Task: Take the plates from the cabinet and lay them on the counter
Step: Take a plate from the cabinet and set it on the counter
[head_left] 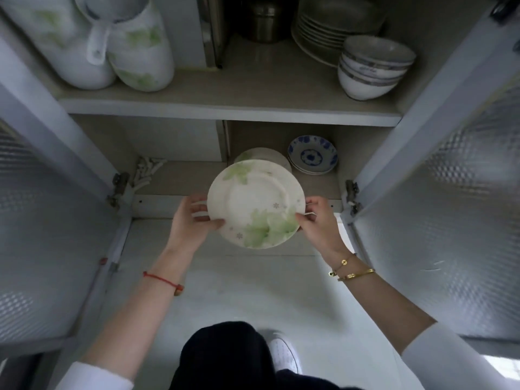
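Dim and cool, with a grey-blue cast throughout. Brightest on the pale floor [253, 291], blown out to plain white in a small patch at its far right edge, as if lit from behind and to the right. Soft, speckled glints across the textured glass of the right door [450, 206], weaker ones on the left door [42, 220]. Deep shade at the back edge of the upper shelf [225, 108], nearly swallowing the steel canister [264, 21]. Fair, even light on the plate [256, 204], without glare. Smeared and out of focus at the top left, over the white jugs [135, 52]. Strongly bowed toward the edges by the wide lens. Soft, slightly noisy detail everywhere.
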`<state>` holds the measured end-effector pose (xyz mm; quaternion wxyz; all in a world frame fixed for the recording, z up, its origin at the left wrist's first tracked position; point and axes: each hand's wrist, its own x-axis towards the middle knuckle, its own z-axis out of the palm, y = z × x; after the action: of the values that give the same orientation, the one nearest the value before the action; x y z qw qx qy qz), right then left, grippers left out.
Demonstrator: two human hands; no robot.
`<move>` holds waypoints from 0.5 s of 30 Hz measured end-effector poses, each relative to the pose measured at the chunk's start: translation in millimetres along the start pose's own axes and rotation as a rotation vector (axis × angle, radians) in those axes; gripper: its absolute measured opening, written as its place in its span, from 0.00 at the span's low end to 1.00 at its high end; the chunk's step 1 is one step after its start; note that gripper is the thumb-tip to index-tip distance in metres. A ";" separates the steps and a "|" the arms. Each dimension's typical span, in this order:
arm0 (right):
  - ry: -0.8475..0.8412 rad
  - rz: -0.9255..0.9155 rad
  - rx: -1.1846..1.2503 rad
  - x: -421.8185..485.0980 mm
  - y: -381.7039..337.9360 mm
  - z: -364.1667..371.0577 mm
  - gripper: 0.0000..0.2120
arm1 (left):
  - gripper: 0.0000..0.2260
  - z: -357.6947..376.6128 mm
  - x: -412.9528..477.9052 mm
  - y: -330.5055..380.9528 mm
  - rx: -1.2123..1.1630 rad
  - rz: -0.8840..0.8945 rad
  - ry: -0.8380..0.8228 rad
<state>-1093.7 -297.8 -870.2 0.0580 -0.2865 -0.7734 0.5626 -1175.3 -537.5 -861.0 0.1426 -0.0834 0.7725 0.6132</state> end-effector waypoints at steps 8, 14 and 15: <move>0.033 0.077 0.066 -71.4 -94.3 -46.1 0.13 | 0.26 -29.1 -91.4 81.3 -0.060 0.058 -0.015; 0.052 0.125 0.143 -148.3 -195.1 -91.4 0.13 | 0.26 -64.5 -178.3 168.9 -0.095 0.009 -0.058; 0.043 0.124 0.157 -162.2 -213.0 -97.7 0.13 | 0.26 -71.6 -191.9 183.3 -0.083 0.012 -0.057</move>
<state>-999.5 -341.7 -604.8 0.0617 -0.3405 -0.7062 0.6177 -1058.0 -573.0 -614.9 0.1572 -0.0674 0.7426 0.6475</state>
